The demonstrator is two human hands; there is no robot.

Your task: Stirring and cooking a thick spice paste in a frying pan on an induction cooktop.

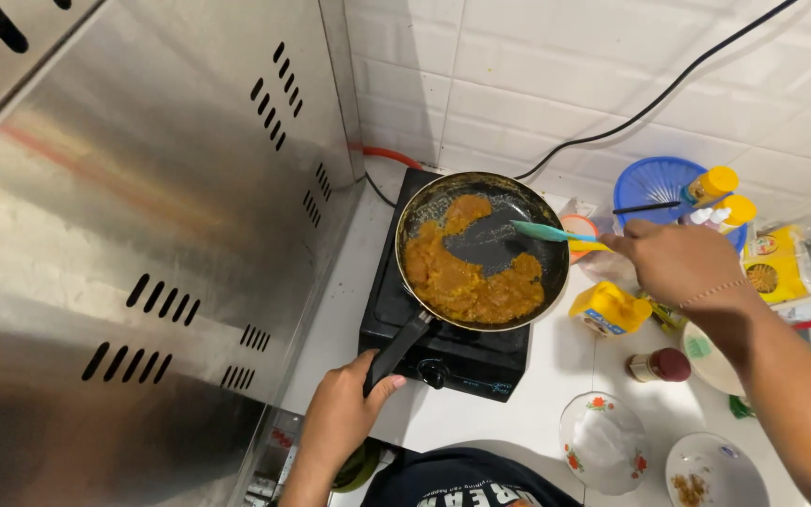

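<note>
Head view, looking down: a dark frying pan (482,250) sits on a black single-burner stove (448,352), a thick orange-brown paste (466,282) curving along its left and lower sides and leaving bare metal toward the upper right. The left hand (344,413) is wrapped shut around the pan's black handle (396,352), which juts toward the person. The right hand (682,263) is closed on a teal spatula (546,231), whose blade lies inside the pan over the bare patch. The stove rests on a white surface (481,432) against a tiled wall (556,66), with a black cable (668,89) running up the tiles. A shiny steel panel with vent slots (143,235) stands just left of the stove. To the right, near the spatula hand, are a blue colander (654,183), two yellow-capped bottles (720,197), a yellow packet (607,310) and a small red-lidded jar (661,365). Nearer the person lie a flowered bowl (603,441) and a plate with crumbs (711,469).
</note>
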